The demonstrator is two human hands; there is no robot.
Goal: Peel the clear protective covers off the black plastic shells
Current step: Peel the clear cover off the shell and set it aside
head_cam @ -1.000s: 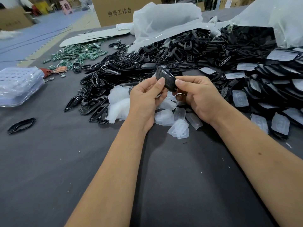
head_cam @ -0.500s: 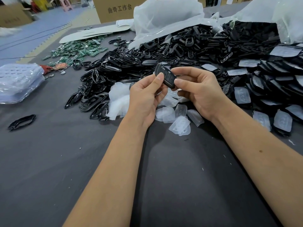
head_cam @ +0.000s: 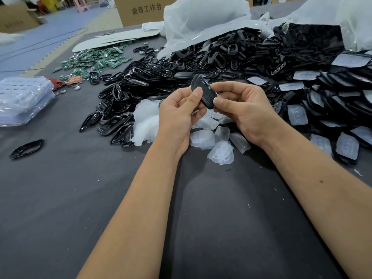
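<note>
A black plastic shell [head_cam: 203, 91] is held above the table between both hands. My left hand [head_cam: 179, 115] pinches its left edge with thumb and fingers. My right hand [head_cam: 243, 109] grips its lower right end with the thumb on top. Whether a clear cover is on this shell I cannot tell. Below the hands lies a heap of peeled clear covers [head_cam: 213, 137]. To the right, several black shells with clear covers [head_cam: 322, 109] are stacked in a pile.
A large heap of black frames and rings [head_cam: 181, 65] fills the middle of the grey table [head_cam: 80, 198]. Green circuit boards [head_cam: 94, 61] lie far left. A stack of clear trays [head_cam: 22, 99] sits at the left edge, a lone black ring [head_cam: 27, 148] near it. White plastic bags [head_cam: 201, 19] and a cardboard box [head_cam: 141, 9] stand behind.
Both hands stay on the shell and have shifted slightly; the shell has turned a little between the fingers.
</note>
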